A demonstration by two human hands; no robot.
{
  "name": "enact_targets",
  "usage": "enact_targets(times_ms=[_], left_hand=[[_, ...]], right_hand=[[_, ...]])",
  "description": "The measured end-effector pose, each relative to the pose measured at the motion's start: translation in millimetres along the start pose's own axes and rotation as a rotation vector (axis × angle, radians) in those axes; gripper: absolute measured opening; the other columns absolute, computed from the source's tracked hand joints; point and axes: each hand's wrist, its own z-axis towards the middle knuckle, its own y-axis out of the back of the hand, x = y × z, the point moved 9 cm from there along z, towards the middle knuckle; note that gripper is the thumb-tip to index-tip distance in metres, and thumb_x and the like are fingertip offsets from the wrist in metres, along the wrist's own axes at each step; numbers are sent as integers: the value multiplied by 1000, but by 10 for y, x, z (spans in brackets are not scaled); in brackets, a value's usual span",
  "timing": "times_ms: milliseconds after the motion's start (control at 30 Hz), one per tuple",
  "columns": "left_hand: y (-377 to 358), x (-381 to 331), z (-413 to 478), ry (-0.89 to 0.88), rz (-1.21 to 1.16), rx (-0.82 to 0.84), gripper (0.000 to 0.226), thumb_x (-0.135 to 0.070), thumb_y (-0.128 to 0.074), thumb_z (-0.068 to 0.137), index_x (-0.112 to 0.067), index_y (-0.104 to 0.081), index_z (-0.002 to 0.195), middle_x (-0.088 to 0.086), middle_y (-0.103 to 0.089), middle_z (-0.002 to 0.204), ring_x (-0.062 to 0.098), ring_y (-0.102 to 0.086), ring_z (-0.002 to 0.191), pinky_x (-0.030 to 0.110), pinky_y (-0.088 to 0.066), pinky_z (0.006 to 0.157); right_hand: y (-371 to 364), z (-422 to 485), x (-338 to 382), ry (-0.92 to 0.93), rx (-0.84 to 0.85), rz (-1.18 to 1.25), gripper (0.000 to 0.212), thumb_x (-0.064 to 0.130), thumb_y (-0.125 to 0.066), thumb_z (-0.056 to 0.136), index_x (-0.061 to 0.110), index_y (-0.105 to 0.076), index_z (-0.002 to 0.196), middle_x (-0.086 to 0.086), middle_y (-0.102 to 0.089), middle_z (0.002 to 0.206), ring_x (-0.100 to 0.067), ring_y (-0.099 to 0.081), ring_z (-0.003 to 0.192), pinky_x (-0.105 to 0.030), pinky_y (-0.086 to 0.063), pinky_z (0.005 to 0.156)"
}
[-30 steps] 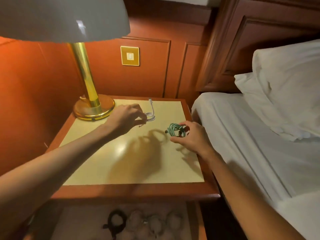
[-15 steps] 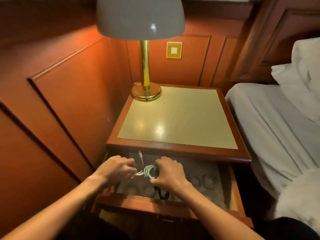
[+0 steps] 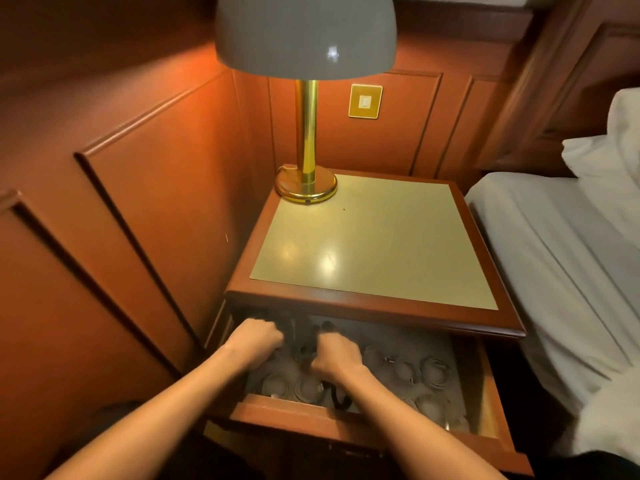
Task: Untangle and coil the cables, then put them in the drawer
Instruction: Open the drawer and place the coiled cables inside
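So it's a bedside corner: reddish-brown panelled wood wall [image 3: 156, 188], a gold switch plate [image 3: 365, 101], a bed with white sheets [image 3: 554, 254] on the right, and a wooden nightstand with a glossy cream top [image 3: 374, 244] that carries just a brass lamp with a pale dome shade [image 3: 306, 133]. A second ago a green coil and a thin white cable were on that top; now both hands are down in the open wooden drawer [image 3: 294, 415], further back under the top's edge than half a second ago. The left hand [image 3: 254, 339] and right hand [image 3: 336, 353] both have curled fingers, but honestly can't tell what they're gripping, it's all shadow. Pale coiled cables [image 3: 434, 370] sit in neat rings on the drawer floor, with a black cable [image 3: 337, 398] looping near the front.
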Motion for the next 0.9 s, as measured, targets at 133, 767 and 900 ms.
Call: enact_targets(times_ms=[133, 767, 900], left_hand=[[277, -34, -161, -1, -26, -33, 28, -17, -56, 86, -27, -70, 108, 1, -65, 108, 23, -61, 102, 38, -46, 86], [836, -575, -716, -95, -210, -104, 164, -72, -81, 32, -41, 37, 141, 9, 50, 146, 29, 43, 137, 61, 14, 114], [796, -491, -726, -69, -266, -104, 161, -76, -78, 34, -39, 36, 142, 8, 50, 146, 29, 44, 136, 63, 15, 113]], right_hand=[[84, -222, -52, 75, -41, -40, 48, 54, -68, 83, 17, -61, 113, -7, -62, 117, -32, -63, 104, -43, -53, 84], [610, -1438, -1364, 99, -65, -309, 160, 80, -81, 34, 50, 29, 146, -3, 47, 153, -33, 44, 139, -60, 23, 113], [599, -1481, -1408, 75, -109, -310, 159, 85, -75, 35, 45, 28, 149, -2, 49, 151, -32, 47, 137, -61, 23, 114]])
